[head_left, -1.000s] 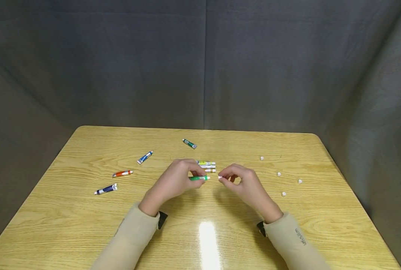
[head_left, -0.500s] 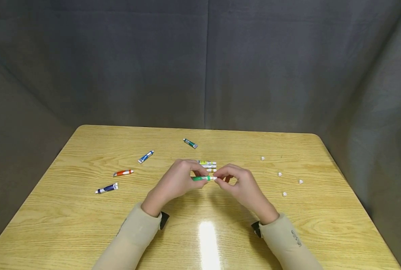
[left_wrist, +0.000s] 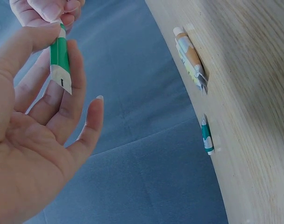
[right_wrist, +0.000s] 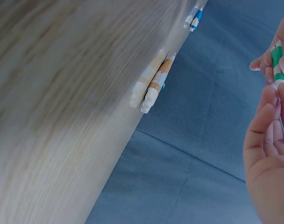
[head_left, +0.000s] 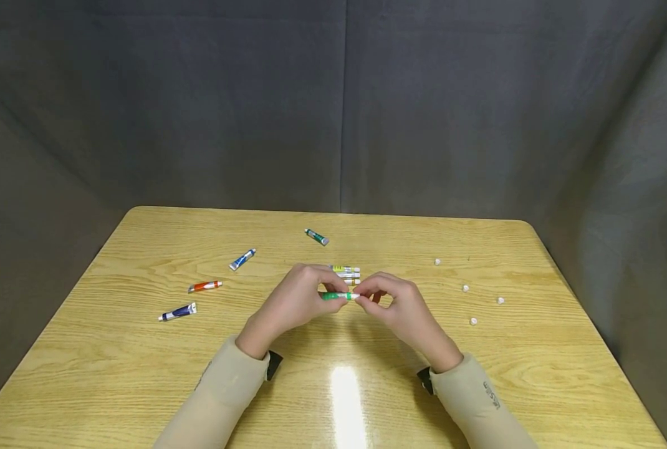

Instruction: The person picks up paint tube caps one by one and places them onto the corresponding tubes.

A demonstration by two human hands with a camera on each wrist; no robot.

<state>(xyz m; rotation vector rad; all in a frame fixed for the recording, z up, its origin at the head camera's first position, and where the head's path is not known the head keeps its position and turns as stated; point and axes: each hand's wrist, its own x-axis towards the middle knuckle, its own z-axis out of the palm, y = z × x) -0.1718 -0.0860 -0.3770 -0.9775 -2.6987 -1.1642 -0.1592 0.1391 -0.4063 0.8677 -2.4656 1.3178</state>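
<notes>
Even overhead light; white glare on the table [head_left: 345, 386]; right wrist view blurred.

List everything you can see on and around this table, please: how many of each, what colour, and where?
Green tube: one, green with a white end, held above the table's middle between both hands.
Capped tubes in a row: three, white with yellowish and orange bands, side by side just behind the hands.
Loose tubes: four; dark green at the far middle, blue, orange-red and navy on the left.
White caps: four, small, scattered on the right.
Table: one, light wood grain.
Backdrop: grey cloth behind and at both sides.
Sleeves: two, beige.
Left hand: holds the green tube's body.
Right hand: pinches the tube's white end.
</notes>
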